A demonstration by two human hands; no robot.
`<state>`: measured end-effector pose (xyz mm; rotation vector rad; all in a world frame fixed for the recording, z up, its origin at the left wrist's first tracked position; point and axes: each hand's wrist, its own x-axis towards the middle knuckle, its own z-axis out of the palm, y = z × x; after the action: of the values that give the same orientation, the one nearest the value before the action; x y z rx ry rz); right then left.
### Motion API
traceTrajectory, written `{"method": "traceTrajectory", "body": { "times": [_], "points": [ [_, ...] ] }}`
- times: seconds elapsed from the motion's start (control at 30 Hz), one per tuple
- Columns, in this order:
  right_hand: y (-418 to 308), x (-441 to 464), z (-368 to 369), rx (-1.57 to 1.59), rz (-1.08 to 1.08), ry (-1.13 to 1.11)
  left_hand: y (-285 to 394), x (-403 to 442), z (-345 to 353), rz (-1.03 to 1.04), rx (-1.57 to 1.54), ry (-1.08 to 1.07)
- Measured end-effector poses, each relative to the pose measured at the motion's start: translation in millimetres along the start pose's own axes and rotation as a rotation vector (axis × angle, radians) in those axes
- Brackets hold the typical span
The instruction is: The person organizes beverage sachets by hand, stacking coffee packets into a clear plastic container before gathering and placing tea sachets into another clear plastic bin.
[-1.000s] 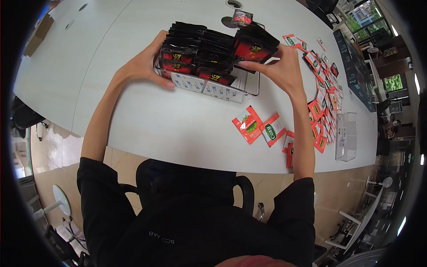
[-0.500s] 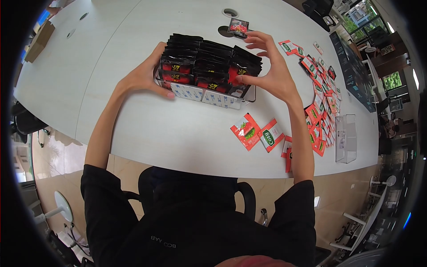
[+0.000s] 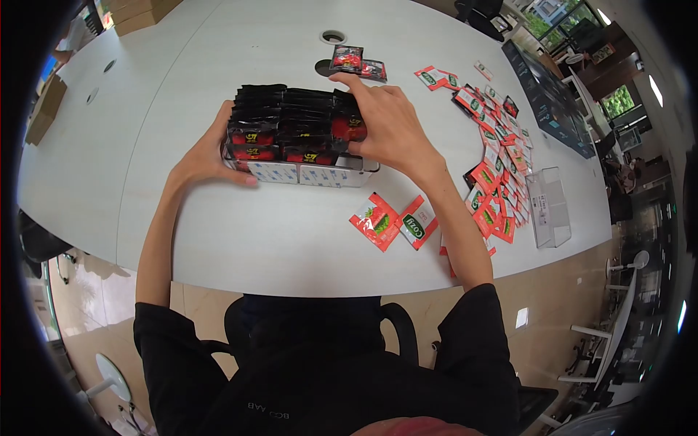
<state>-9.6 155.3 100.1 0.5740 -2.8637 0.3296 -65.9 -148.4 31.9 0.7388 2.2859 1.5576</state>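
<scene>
A clear box (image 3: pixel 278 173) with a blue-marked white front holds upright rows of black and red sachets (image 3: pixel 291 116). Around the box's left end is my left hand (image 3: pixel 207 158), its thumb along the front and its other fingers mostly behind. My right hand (image 3: pixel 385 127) grips the sachets at the box's right end, thumb in front and fingers over the top and back. Two black and red packets (image 3: pixel 347 58) lie just beyond the box, near a dark round spot on the table.
Red and white sachets (image 3: pixel 375 221) lie in front of the box. Several more (image 3: pixel 502 163) are heaped at the right, beside an empty clear box (image 3: pixel 549 207). A long dark carton (image 3: pixel 549 98) stands behind them. Cardboard boxes (image 3: pixel 47 109) are at the far left.
My right hand has set its bunch of sachets down into the box's right end, opened, then closed round them again. The view has shifted, and a second loose packet now shows beyond the box.
</scene>
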Motion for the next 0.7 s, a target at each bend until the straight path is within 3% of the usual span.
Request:
{"method": "traceTrajectory", "body": {
  "times": [0.03,0.1,0.13,0.2,0.23,0.3,0.37,0.43,0.5,0.57,0.63,0.67,0.7],
  "points": [
    [6,-3,0,-0.012,0.011,0.01,0,0,0,0.016,0.0,-0.01],
    [22,-10,-1,0.414,-0.086,0.137,1,0,0,0.002,0.001,-0.002],
    [24,-18,-13,0.499,-0.03,0.16,4,0,1,0.027,-0.002,-0.011],
    [50,-43,-16,0.493,0.007,0.23,12,-3,2,-0.084,-0.205,-0.053],
    [65,-59,-28,0.487,0.048,0.326,2,3,-3,0.065,-0.045,-0.077],
    [68,-86,-24,0.719,0.143,0.46,-1,4,-4,0.181,-0.041,-0.094],
    [53,-119,-31,0.854,0.301,0.499,8,0,2,0.098,-0.218,-0.095],
    [19,-149,-54,1.024,0.298,0.515,5,1,4,0.124,-0.206,-0.092],
    [-27,-178,-74,1.092,0.178,0.681,4,-4,3,0.127,-0.186,-0.097],
    [-72,-207,-98,1.061,-0.079,0.909,7,-6,5,0.117,-0.199,-0.07],
    [-106,-228,-115,0.991,-0.516,1.001,9,-9,7,0.115,-0.192,-0.078],
    [-129,-240,-122,0.982,-0.511,1.016,10,-11,6,0.099,-0.186,-0.067],
    [-158,-253,-129,0.493,-0.312,0.998,10,-10,6,0.1,-0.179,-0.08]
  ]
}}
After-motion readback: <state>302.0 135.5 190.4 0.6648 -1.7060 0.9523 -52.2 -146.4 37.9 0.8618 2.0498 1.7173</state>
